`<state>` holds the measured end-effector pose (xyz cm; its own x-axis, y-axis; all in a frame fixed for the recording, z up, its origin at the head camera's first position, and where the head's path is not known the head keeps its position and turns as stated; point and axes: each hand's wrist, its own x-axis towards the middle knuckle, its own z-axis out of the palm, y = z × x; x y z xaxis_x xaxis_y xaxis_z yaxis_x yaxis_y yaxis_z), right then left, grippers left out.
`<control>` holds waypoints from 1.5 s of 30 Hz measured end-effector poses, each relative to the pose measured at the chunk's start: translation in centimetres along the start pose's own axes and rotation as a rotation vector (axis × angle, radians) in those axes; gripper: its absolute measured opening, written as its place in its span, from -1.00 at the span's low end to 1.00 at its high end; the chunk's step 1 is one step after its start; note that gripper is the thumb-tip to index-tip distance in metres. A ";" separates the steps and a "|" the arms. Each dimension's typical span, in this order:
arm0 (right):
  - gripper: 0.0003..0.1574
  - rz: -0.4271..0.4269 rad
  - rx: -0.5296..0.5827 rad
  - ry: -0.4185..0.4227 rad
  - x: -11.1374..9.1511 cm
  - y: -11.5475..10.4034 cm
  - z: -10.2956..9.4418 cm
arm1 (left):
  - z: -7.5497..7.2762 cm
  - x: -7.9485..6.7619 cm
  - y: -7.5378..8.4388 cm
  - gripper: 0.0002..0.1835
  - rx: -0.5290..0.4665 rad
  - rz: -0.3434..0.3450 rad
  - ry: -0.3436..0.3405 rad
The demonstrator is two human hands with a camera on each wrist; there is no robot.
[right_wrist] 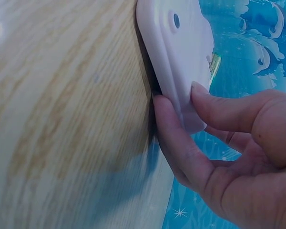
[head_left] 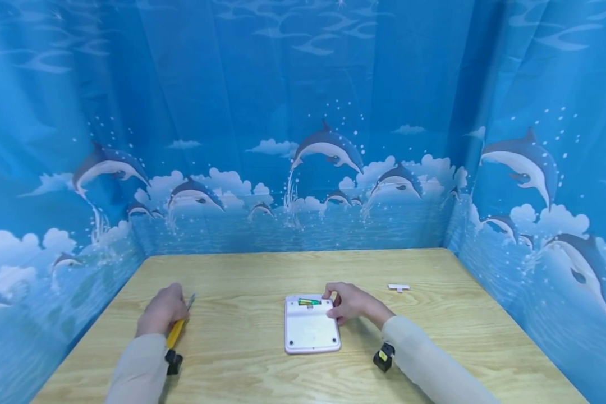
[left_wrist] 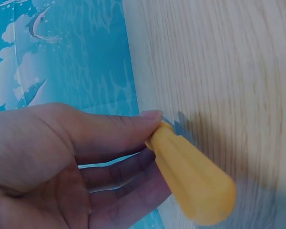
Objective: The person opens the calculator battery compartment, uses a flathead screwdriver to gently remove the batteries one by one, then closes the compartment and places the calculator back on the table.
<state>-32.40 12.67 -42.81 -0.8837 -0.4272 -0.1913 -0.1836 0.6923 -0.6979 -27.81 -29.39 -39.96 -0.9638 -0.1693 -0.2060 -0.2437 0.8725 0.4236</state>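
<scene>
In the head view my left hand [head_left: 163,310] is over the left part of the table. Its thumb and fingers pinch a screwdriver with a yellow handle [left_wrist: 193,176] near the handle's front end. The metal shaft [head_left: 191,301] points away from me. My right hand [head_left: 352,303] grips the right edge of a pale calculator [head_left: 312,331], thumb on its upward-facing back and fingers at the edge. A green battery [head_left: 309,302] shows in the uncovered slot near the far end. In the right wrist view the calculator's near edge stands slightly off the table; its front face is hidden.
A small white battery cover [head_left: 399,287] lies on the wooden table [head_left: 242,286], right of and beyond my right hand. A blue dolphin-print curtain [head_left: 262,112] encloses the back and both sides. A black wrist camera [head_left: 384,357] sits under my right sleeve.
</scene>
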 end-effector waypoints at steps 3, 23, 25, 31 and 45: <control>-0.72 0.000 0.002 0.005 -0.1 0.0 0.1 | 0.0 0.1 -0.1 -0.73 -0.003 -0.015 -0.007; -0.72 -0.003 0.015 0.005 -0.4 -0.2 0.1 | 0.1 0.6 -0.4 -0.70 0.048 -0.053 -0.024; -0.72 0.002 0.011 0.007 -0.4 -0.2 0.2 | 0.1 0.7 -0.4 -0.69 0.058 -0.053 -0.022; -0.72 0.007 0.006 0.008 -0.4 -0.3 0.1 | 0.2 0.4 -0.5 -0.63 0.070 -0.034 -0.015; -0.73 -0.006 -0.011 0.001 -0.2 -0.2 -0.1 | -1.0 -0.4 1.8 -0.75 0.107 0.076 0.085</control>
<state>-32.23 12.73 -42.57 -0.8831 -0.4306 -0.1862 -0.1937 0.6962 -0.6912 -27.96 -28.21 -38.25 -0.9858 -0.1351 -0.0994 -0.1611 0.9274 0.3376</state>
